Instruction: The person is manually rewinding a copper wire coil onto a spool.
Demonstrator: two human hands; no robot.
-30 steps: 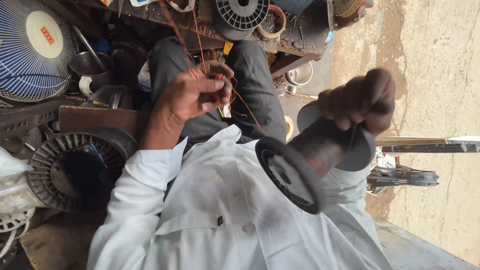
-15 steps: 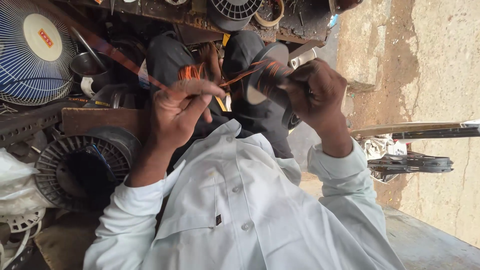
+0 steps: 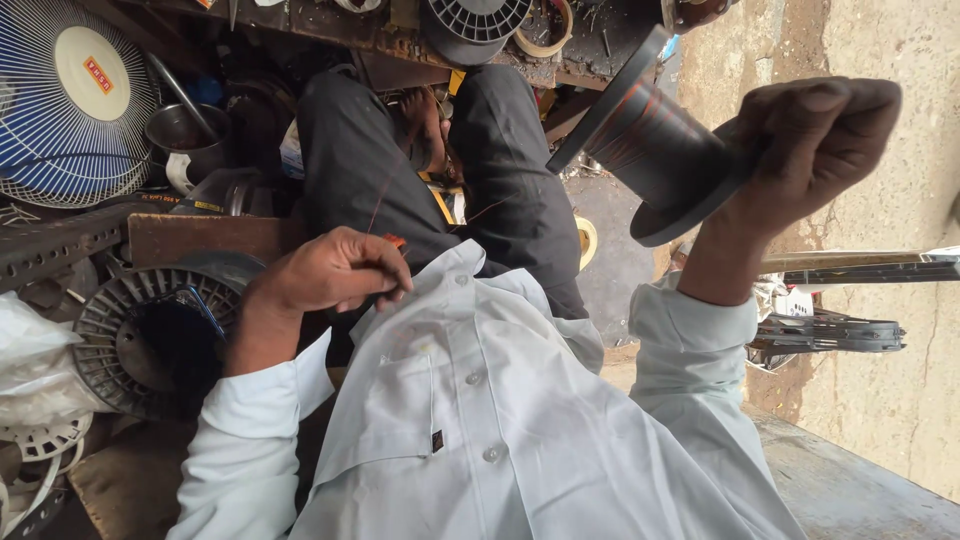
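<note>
Right hand (image 3: 815,140) clenched on spool (image 3: 650,135), upper right; left hand (image 3: 330,275) pinching thin wire (image 3: 375,205) (barely visible). Best kept taut, feeding evenly.

A blue fan guard (image 3: 70,100) with a pale round hub is leaning at the upper left, just beside a steel cup (image 3: 185,135) holding a ladle. Below them a wooden board (image 3: 215,240) is lying above a grey ribbed rotor (image 3: 130,345). A white plastic bag (image 3: 40,360) is bulging at the left edge. A black vented reel (image 3: 475,25) and a tape roll (image 3: 548,35) are sitting on the cluttered bench (image 3: 330,25) at the top. A concrete floor (image 3: 900,330) is showing at the right.
</note>
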